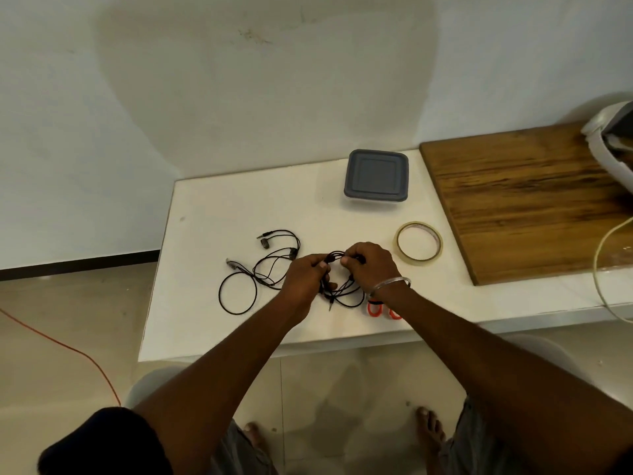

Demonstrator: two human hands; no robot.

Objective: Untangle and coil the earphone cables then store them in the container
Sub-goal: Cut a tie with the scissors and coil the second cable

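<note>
Pinching one tangled earphone cable with left grip and right grip close together, both clenched on it, with loops trailing down to the bench. Just left of the left grip, lying loose: second earphone cable. Beyond the right grip, well apart: lidded container.

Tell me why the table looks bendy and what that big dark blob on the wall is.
Head view: the wide-angle lens bows the edges of the white table; the blob on the wall is a big soft shadow; the light is dim and warm; the cable gripped by the left hand and right hand looks slightly smeared.
</note>
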